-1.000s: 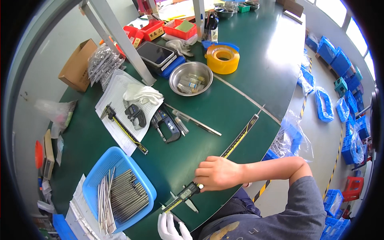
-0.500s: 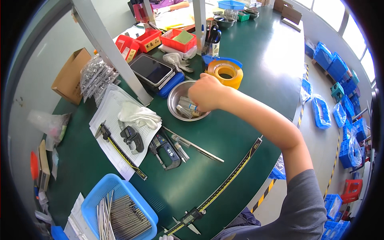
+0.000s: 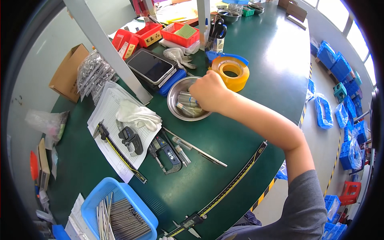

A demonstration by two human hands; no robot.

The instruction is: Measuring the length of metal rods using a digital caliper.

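My bare right hand is over the right side of a round metal bowl, its fingers curled in. The fingertips are mostly hidden, so whatever they grip does not show. Inside the bowl lie several small clear tubes, some with blue-marked labels. Just beyond my hand, a roll of yellow tape sits in a blue holder. A long digital caliper stretches across the near table. At the lower edge beside it is a small pale shape I cannot make out. My left hand is not visible.
Left of the bowl are a micrometer, a second caliper, white gloves on papers, and a scale. A blue basket holds metal rods. A grey post rises from the table. Red bins stand behind.
My right hand has shifted slightly right within the bowl's area, uncovering more of the tubes. The whole view has moved a little.
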